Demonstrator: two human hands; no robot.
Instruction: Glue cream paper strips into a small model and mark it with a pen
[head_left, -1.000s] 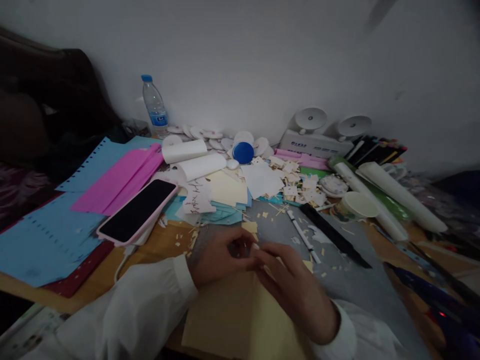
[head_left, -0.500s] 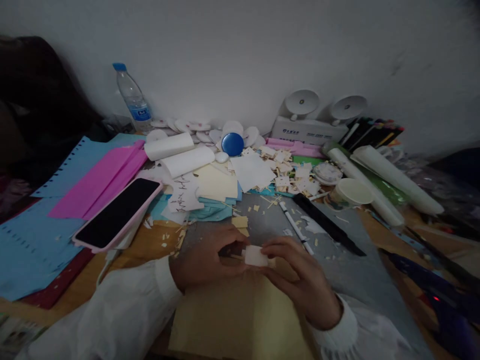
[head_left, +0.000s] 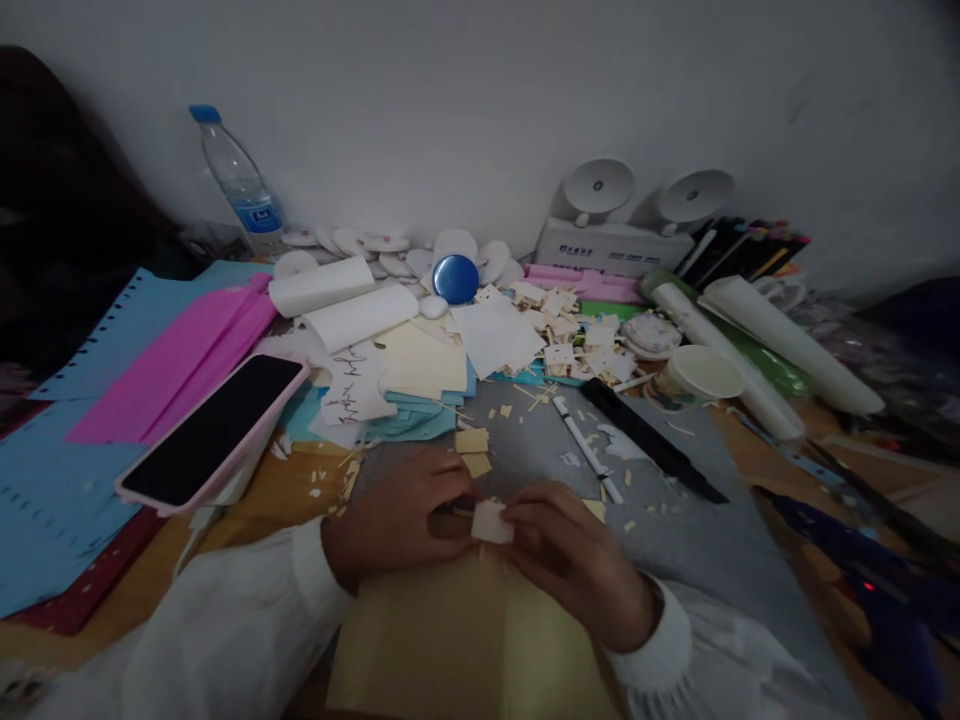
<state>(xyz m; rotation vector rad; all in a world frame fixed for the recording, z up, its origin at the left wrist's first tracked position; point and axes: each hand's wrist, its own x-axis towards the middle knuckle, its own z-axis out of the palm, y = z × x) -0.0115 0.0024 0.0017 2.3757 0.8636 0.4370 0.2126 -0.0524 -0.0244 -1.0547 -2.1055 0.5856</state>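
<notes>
The person's right hand [head_left: 581, 565] pinches a small white square piece [head_left: 492, 522] by its right edge, between thumb and fingers, low over the near part of the desk [head_left: 259, 510]. The left hand [head_left: 405, 515] curls round from the other side, its thumb tip at the piece's lower left corner and its fingers arched above a gap; whether it grips the piece too, I cannot tell. Thin pale slivers show beside and below the square, too blurred to make out well. Under the hands lies a large pale-yellow sheet [head_left: 450, 640], overlapping a grey mat [head_left: 667, 560] strewn with tiny scraps. Further up the mat, a white pen [head_left: 586, 450] lies just beside a long black tool [head_left: 652, 440], with a paper cup [head_left: 701, 375] standing near its far end. Beyond them is a heap of small white cut pieces with pale sticks [head_left: 570, 330], and next to it a round blue disc [head_left: 455, 280] leans on edge. To the left, a smartphone in a pink case [head_left: 214, 430] lies near folded magenta paper [head_left: 180, 360] and blue sheets [head_left: 60, 500]. At far right rests a dark-blue glue gun [head_left: 885, 610] with a red light glowing
</notes>
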